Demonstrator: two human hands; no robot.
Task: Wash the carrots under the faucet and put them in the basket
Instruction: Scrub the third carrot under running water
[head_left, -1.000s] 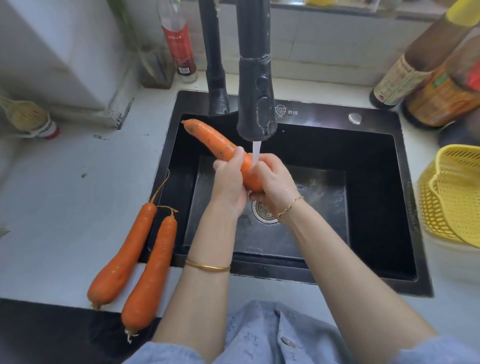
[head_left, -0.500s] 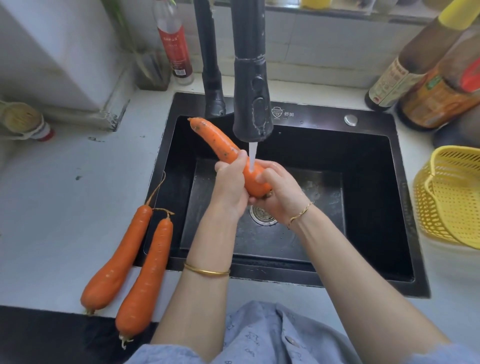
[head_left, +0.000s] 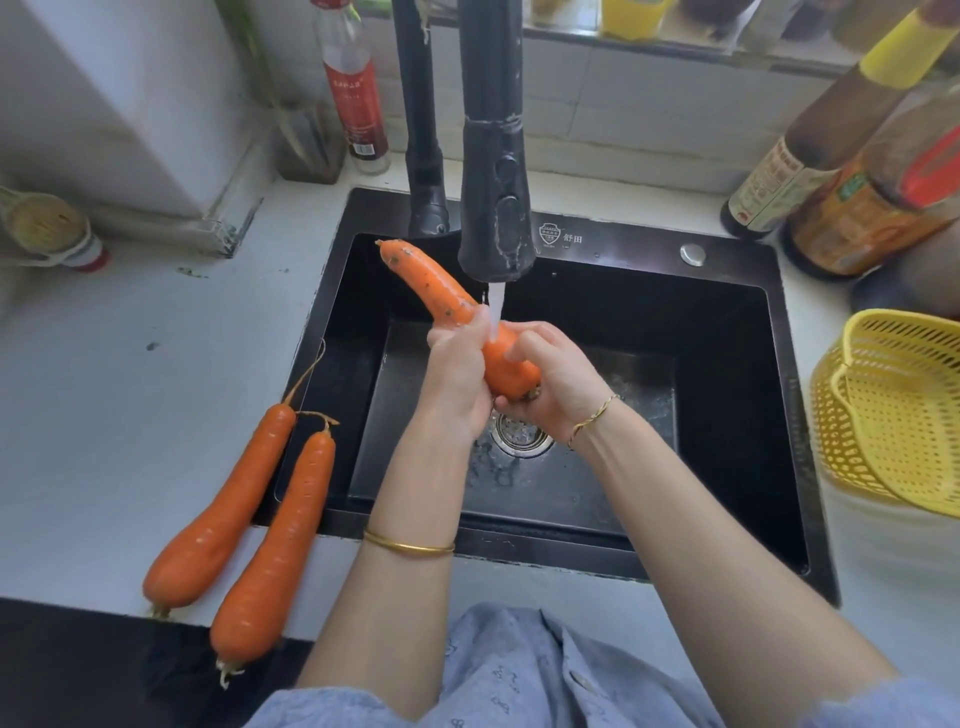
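Over the black sink (head_left: 727, 332) I hold an orange carrot (head_left: 436, 291) with dirt specks under the running black faucet (head_left: 496, 208). My left hand (head_left: 454, 374) grips its middle and my right hand (head_left: 550, 384) wraps round its thick lower end. The thin tip points up and left. Water falls onto the carrot between my hands. Two more carrots lie side by side on the white counter at the sink's left edge, the left one (head_left: 223, 514) and the right one (head_left: 280, 551). A yellow perforated basket (head_left: 893, 415) stands at the right.
Oil and sauce bottles (head_left: 810, 156) crowd the back right corner. A red-labelled bottle (head_left: 356, 98) and a glass stand behind the sink at the left. A small jar (head_left: 47, 228) lies at the far left. The drain (head_left: 522, 436) sits below my hands.
The carrot has tilted more upright, its tip rising toward the faucet. My hands have shifted slightly lower along it as I rub it under the water.
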